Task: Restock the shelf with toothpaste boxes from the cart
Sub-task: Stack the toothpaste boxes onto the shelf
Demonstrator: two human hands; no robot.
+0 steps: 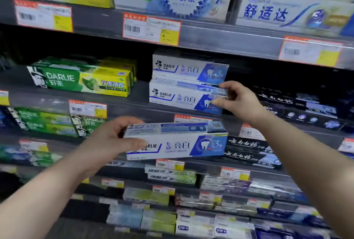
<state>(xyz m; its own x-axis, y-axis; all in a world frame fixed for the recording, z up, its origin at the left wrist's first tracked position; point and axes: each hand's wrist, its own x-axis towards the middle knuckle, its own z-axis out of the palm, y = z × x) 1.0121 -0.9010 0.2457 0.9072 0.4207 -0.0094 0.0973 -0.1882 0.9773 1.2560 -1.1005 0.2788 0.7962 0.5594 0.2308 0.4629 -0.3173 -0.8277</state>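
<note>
A store shelf (134, 107) holds green Darlie boxes (82, 78) and, to their right, two stacked white-and-blue Darlie boxes (188, 68). A third matching box (178, 143) is held level in front, below the stack, its left end gripped by the left hand (109, 139). The right hand (238, 100) pinches the lower stacked box (182, 96) at its right end.

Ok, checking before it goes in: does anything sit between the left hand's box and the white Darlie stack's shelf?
Only the right hand, pinching the right end of the lower stacked box. Nothing else visible lies between the held box and the shelf.
</note>
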